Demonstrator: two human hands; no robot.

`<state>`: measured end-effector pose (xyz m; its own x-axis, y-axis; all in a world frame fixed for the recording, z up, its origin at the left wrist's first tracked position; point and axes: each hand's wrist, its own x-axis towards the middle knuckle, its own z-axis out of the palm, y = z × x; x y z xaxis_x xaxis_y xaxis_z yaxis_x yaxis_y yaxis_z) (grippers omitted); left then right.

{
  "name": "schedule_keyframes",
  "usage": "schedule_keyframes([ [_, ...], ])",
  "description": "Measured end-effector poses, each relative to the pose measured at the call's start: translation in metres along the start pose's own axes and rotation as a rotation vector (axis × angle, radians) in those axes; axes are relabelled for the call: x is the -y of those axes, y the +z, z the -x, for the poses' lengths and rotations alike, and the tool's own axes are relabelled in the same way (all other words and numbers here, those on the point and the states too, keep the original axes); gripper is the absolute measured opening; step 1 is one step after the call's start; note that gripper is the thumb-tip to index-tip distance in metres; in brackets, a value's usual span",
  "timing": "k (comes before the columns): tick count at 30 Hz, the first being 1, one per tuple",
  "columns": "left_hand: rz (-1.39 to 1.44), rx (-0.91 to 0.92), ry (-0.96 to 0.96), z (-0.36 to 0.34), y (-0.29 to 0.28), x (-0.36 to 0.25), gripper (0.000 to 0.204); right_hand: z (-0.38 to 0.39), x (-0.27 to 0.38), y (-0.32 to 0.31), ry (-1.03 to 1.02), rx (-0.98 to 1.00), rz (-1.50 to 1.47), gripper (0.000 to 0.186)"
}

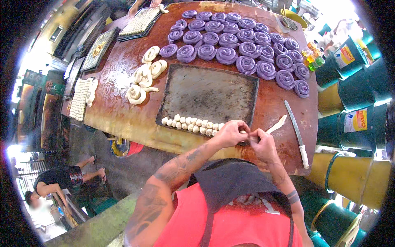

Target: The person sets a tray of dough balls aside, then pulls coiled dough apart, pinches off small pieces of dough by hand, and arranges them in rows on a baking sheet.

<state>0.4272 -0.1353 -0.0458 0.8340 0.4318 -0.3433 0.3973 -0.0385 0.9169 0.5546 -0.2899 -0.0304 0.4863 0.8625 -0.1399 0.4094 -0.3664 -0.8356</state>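
My left hand (232, 133) is closed in a pinch over the near right corner of a dark metal tray (210, 90), on a small pale dough piece (242, 132). My right hand (261, 142) is closed beside it, fingertips meeting the left hand's; what it grips is too small to make out. Small white dough balls (191, 123) line the tray's near edge in short rows, partly hidden by my left hand. A pale dough strip (276, 123) lies just beyond my right hand, and a long white-handled knife (303, 152) rests at the right.
Purple dough coils (226, 55) and white coils (143, 76) cover parts of the wooden table (111, 107). Filled trays (140, 26) line the far left, near another person's hands (135, 9). A person (61, 181) is at lower left. Teal and yellow buckets (349, 164) stand along the right.
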Motion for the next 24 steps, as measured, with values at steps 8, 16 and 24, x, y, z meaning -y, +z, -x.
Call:
schedule_keyframes([
  [8,-0.721,-0.95,0.287,0.042,-0.156,0.103,0.022,0.026,-0.073,0.002,-0.472,-0.013,0.487,0.02],
  [16,-1.031,-0.757,-0.14,0.061,-0.183,0.131,0.036,-0.005,-0.085,-0.06,0.1,0.168,-1.431,0.012],
  [24,-0.029,-0.082,0.415,-0.024,-0.009,0.008,0.029,-0.015,-0.033,-0.005,0.183,-0.157,-0.078,0.008],
])
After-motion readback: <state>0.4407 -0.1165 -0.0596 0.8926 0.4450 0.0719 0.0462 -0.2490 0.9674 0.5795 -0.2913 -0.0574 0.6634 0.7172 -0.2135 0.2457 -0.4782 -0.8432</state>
